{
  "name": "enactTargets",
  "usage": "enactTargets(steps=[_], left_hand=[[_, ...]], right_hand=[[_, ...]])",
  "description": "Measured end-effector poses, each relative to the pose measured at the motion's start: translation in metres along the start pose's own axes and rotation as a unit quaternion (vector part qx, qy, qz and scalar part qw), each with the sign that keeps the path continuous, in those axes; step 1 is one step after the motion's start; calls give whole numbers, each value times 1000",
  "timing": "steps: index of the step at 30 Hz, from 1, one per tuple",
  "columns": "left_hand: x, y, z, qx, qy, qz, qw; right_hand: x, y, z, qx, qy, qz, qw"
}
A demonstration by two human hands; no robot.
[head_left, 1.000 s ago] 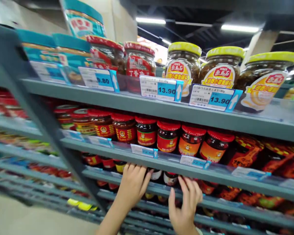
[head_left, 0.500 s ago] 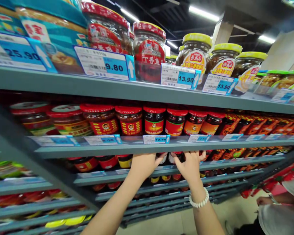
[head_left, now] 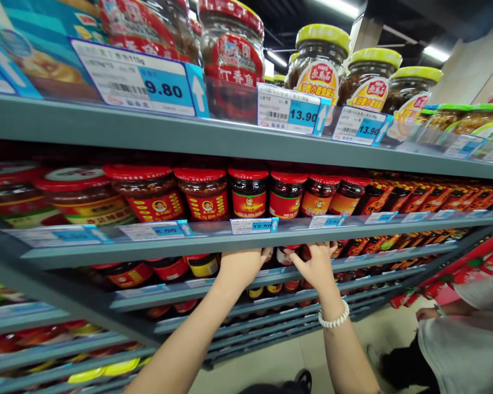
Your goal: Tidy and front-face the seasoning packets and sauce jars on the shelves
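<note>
My left hand reaches under the lip of a shelf, onto the tier below. Only its thumb shows, lying beside the jars there; its other fingers are hidden. To its right, my right hand is at the same tier with thumb and fingers spread among the jars. Its thumb lies against a dark jar with a white label, between my two hands. The fingertips of this hand are partly covered by the shelf lip. A white coiled band circles my right wrist.
Above my hands, red-lidded sauce jars line a grey shelf with price tags. Higher up stand yellow-lidded jars. Left of my left hand are a yellow-labelled jar and others. A person in a light shirt is at the lower right.
The view has moved closer to the shelves and shifted a little. Both my hands stay at the same tier among the jars. More of the person at the right shows now.
</note>
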State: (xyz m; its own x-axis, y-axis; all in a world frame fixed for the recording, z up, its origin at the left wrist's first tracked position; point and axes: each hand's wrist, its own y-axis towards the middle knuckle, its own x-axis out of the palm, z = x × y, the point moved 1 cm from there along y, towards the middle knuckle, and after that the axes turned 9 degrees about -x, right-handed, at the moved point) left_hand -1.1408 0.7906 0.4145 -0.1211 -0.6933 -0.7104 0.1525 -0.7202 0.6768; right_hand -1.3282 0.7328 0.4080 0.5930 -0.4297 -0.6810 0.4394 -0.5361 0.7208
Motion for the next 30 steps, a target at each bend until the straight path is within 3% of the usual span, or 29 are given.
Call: enactTargets(steps=[5,11,19,25,30], left_hand=[[-8,-3,-5,16,-32,-67,997],[2,1,5,-57,19,-4,998],[4,6,0,-79,33,-35,996],[0,-3,0,-63,80,8,995],[-17,-32,-18,-59,161,27,985]], right_hand=[[9,0,-2,15,-21,33,999],[13,-1,2,9,-31,36,999],[13,-1,1,-7,-33,38,999],[9,-5,4,-31,-29,53,998],[9,-13,-29,-48,-16,159,986]])
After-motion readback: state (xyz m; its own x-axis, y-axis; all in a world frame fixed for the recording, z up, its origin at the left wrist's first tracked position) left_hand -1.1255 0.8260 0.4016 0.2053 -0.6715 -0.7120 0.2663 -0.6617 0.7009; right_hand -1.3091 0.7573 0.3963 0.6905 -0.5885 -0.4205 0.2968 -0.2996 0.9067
